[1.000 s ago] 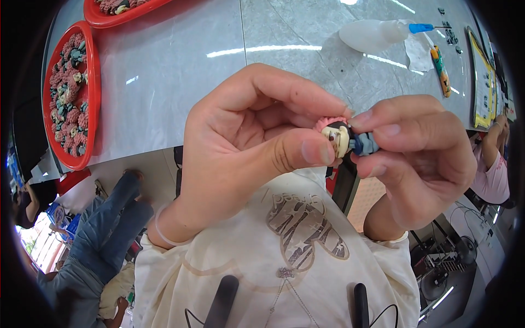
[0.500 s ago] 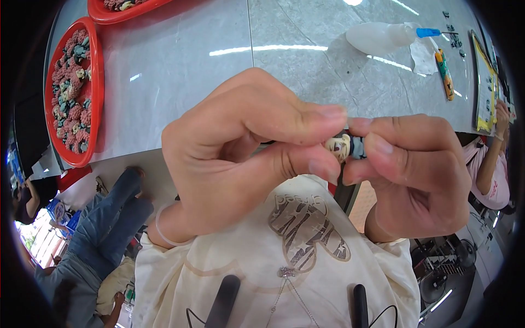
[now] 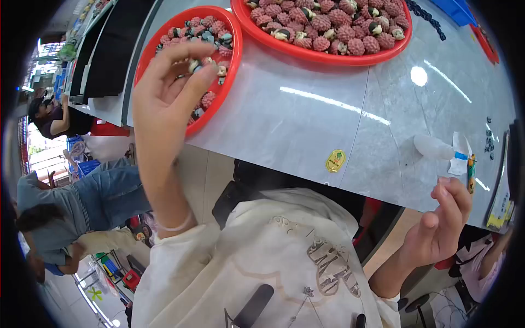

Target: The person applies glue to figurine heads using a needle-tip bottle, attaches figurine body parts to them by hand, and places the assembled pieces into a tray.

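My left hand point(image 3: 169, 93) is over the smaller red tray point(image 3: 236, 60) at the left, its thumb and index finger apart. Between those fingertips shows a small figure point(image 3: 195, 66) with pale and bluish parts; whether it touches the fingers or lies in the tray I cannot tell. In this tray lie pink knobbly pieces and small dark, pale and grey-blue figures. My right hand point(image 3: 437, 227) hangs off the table's front edge at the right, fingers loosely curled and apart, with nothing in it.
A larger red tray point(image 3: 328, 59) full of pink knobbly pieces stands at the back. To the right lie a white squeeze bottle point(image 3: 433, 147) with a blue tip, white paper and a colourful tube point(image 3: 471, 174). A yellow sticker point(image 3: 336, 160) marks the table's front edge. Other people sit nearby.
Both hands held a small figure together at the middle; now they are apart. My left hand has moved to the left tray, my right hand down and right. The view has turned left.
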{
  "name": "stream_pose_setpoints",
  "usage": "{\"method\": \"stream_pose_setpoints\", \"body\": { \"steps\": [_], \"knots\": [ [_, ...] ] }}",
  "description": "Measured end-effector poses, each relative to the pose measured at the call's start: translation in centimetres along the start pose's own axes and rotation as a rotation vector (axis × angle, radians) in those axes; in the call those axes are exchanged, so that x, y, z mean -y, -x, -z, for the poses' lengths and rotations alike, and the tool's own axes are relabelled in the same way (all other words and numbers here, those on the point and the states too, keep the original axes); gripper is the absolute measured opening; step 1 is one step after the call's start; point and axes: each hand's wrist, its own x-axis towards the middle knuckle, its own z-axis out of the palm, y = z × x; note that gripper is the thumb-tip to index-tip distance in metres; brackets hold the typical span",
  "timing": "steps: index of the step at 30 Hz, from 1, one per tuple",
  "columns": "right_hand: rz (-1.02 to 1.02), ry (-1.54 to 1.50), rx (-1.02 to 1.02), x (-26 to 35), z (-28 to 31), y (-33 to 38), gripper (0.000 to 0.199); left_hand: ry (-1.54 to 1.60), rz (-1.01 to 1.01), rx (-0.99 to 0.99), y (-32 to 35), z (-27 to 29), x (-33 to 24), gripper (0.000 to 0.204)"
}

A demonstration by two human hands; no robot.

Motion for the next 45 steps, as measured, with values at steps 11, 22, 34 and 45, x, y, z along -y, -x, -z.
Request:
{"method": "stream_pose_setpoints", "body": {
  "steps": [11,22,34,45],
  "knots": [
    [-0.143,-0.107,0.002,-0.4,0.7,-0.3,0.019,-1.057,-0.110,0.239,-2.5,2.8,-0.5,0.022],
    [-0.211,-0.143,-0.033,-0.7,0.8,-0.2,0.013,-1.196,0.006,0.310,-4.9,2.0,-2.2,0.019],
    [-0.229,-0.179,-0.039,-0.9,1.4,-0.1,0.015,-0.679,-0.355,0.638,-14.9,-8.5,-1.6,0.012],
    [-0.343,-0.156,-0.008,-2.1,-0.6,-3.3,0.021,-0.222,-0.135,0.464,-10.2,-5.6,-1.7,0.017]
  ]
}}
